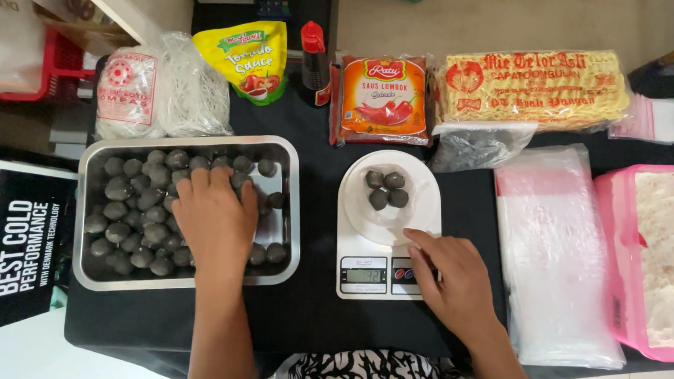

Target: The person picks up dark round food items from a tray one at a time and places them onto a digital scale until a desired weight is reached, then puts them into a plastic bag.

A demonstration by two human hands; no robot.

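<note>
Dozens of dark grey balls [130, 223] fill the steel tray [291, 210] on the left of the black bench [303, 315], packed close and touching one another. The left hand [215, 221] lies palm down over the right part of that heap, fingers curled into the balls; whether the grip has closed on one cannot be told, since the back of the hand hides the fingertips.

Behind the tray sit a bag of white noodles [165, 86], a yellow sauce pouch [244, 59], a dark bottle with a red cap [314, 62] and an orange sauce packet [383, 100].

Right of the tray stands a white kitchen scale [383, 258], with four balls [386, 189] clustered touching on its round white dish [418, 207]. The right hand [446, 272] rests at the scale's front right corner, fingers loosely spread over the buttons and the dish's near edge, holding nothing.

To do this well, the left hand would best lift one ball at a time, with a light pinch so its surface is not dented, and set it down gently beside the four. The right hand should probably stay off the dish, since any pressure there could skew the reading.

Farther right lie a block of yellow noodles [535, 88], a stack of clear plastic bags [555, 257] and a pink tub of white crumbly food [622, 259].
</note>
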